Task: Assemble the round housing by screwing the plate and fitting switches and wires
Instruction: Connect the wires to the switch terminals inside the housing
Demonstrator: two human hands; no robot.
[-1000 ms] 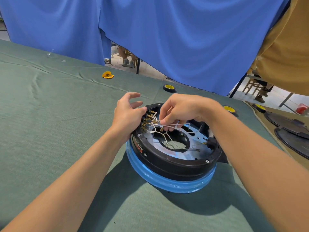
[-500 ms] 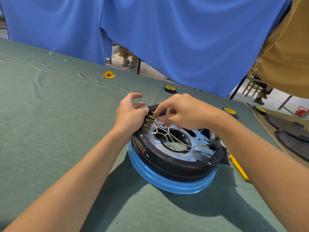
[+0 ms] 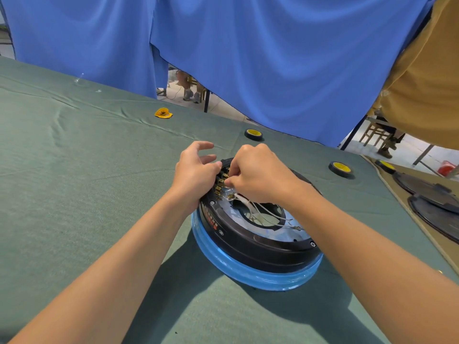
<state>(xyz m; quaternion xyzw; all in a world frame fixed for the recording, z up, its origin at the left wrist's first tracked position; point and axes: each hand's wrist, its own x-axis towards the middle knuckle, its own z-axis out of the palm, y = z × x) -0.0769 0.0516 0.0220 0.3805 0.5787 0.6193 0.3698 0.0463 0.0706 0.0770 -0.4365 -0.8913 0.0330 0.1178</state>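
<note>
Round housing (image 3: 258, 247), black with a blue-wrapped base: sat on the green table cloth (image 3: 74, 170), mid-view
Left hand (image 3: 196, 172) pressed its far-left rim, fingers loosely spread, gripping nothing; right hand (image 3: 260, 177) curled, fingertips pinched white wires (image 3: 263, 212) at brass terminals (image 3: 219, 185); tape rolls (image 3: 253, 134) lay beyond, blue curtain (image 3: 273, 58) behind

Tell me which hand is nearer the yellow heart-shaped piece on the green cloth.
Left. The left hand rests against the round housing at its left rim, below and right of the yellow heart-shaped piece. The right hand pinches a white wire farther to the right.
</note>
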